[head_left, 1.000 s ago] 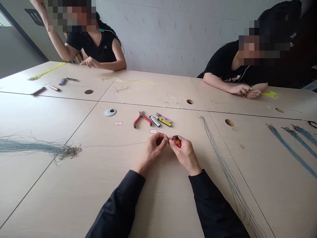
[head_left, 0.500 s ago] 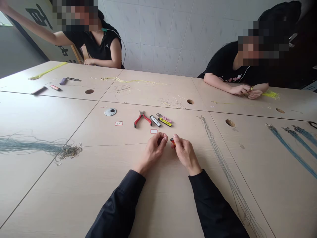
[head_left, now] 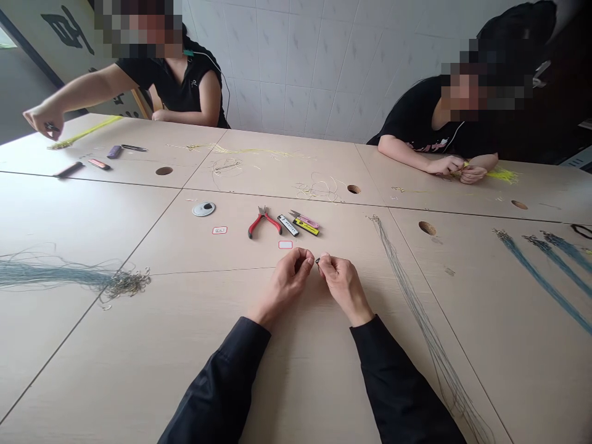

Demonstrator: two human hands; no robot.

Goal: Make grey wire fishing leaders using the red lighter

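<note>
My left hand (head_left: pixel 295 274) is closed in a pinch over the table. A thin dark cord (head_left: pixel 213 271) runs to it from the left, from beside the metal clasps of a grey-blue cord bundle (head_left: pixel 60 273). Close by on the right, fingertips nearly meeting, my right hand (head_left: pixel 341 280) is closed around a small lighter (head_left: pixel 317 261); just its dark end shows. Beyond my hands lie red-handled pliers (head_left: pixel 264 222), a white lighter (head_left: pixel 288 226), a yellow lighter (head_left: pixel 306 227), pink thread snips (head_left: pixel 305 219) and a blank red-edged label (head_left: pixel 285 245).
To the right a long grey cord bundle (head_left: pixel 407 296) stretches toward me, with several blue bundles (head_left: pixel 541 277) past it. A round metal lid (head_left: pixel 204 209) lies at left. Two co-workers (head_left: pixel 203 92) sit across the table, one near yellow cords (head_left: pixel 502 175). A cable hole (head_left: pixel 427 228) pierces the tabletop.
My right hand has turned the lighter, so its red body is now hidden. The left co-worker's raised arm has come down to the yellow cords, a dark tool in that hand.
</note>
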